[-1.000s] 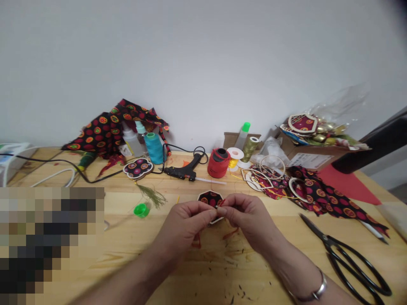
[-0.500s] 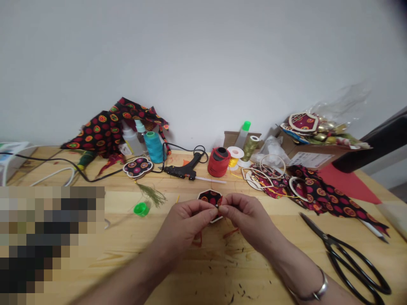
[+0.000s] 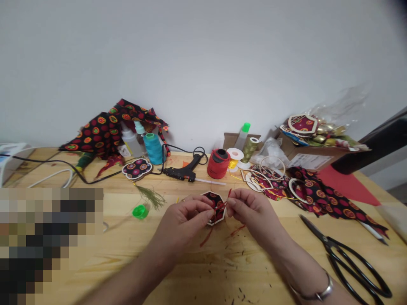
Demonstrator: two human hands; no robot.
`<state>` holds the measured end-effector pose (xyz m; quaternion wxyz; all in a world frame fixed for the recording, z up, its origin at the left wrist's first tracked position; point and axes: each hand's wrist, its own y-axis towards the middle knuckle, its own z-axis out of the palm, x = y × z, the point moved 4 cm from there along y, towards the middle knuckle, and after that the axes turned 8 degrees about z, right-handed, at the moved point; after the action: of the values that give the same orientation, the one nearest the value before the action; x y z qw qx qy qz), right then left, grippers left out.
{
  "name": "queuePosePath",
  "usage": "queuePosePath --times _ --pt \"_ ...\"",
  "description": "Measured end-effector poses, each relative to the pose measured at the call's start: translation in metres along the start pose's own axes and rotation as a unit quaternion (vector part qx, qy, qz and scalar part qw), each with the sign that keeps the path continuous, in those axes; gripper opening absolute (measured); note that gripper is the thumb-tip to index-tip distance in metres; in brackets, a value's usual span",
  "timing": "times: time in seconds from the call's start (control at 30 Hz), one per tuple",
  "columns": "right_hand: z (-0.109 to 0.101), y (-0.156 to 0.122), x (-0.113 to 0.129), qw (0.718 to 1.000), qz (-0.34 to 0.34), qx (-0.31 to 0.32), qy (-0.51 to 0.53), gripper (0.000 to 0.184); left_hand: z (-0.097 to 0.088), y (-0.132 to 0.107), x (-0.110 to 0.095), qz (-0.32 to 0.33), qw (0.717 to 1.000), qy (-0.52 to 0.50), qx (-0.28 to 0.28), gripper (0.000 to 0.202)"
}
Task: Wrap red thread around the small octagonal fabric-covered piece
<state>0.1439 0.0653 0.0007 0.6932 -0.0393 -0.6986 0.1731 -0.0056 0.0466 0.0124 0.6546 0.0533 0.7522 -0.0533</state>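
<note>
Together, the left hand (image 3: 186,216) and the right hand (image 3: 252,207) pinch a red cord (image 3: 220,206) with thumbs and fingertips. Directly behind the fingers is the octagonal fabric ornament (image 3: 214,197), partly hidden. Farther lies a hot glue gun (image 3: 182,173); at right, black-handled scissors (image 3: 329,241).

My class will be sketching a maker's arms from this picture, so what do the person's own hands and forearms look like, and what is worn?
The left hand and right hand are gloveless, and both forearms show no sleeve. On the right wrist sits a curved, shiny, silver-coloured bracelet; none shows on the left.
</note>
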Motion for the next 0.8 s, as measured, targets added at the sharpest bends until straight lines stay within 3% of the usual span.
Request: queuePosePath --times 0.17,0.43,0.63,0.7,0.8 --pt "0.001 0.002 -0.001 0.996 0.016 0.033 0.085 0.018 0.010 -0.005 0.002 0.039 0.996 0.024 0.073 0.013" --pt "0.003 0.001 -0.003 0.986 0.024 0.078 0.145 0.020 0.016 -0.007 0.008 0.100 0.990 0.057 0.082 0.012" --pt "0.007 -0.003 -0.003 0.978 0.039 0.103 0.175 0.019 0.015 -0.012 0.003 0.218 0.956 0.189 0.061 0.015" --pt "0.007 -0.005 -0.004 0.978 0.051 0.104 0.174 0.020 0.011 -0.014 -0.001 0.229 0.957 0.174 0.028 0.015" --pt "0.008 -0.007 -0.004 0.981 0.061 0.100 0.157 0.019 0.002 -0.014 -0.003 0.195 0.976 0.090 -0.037 0.018"
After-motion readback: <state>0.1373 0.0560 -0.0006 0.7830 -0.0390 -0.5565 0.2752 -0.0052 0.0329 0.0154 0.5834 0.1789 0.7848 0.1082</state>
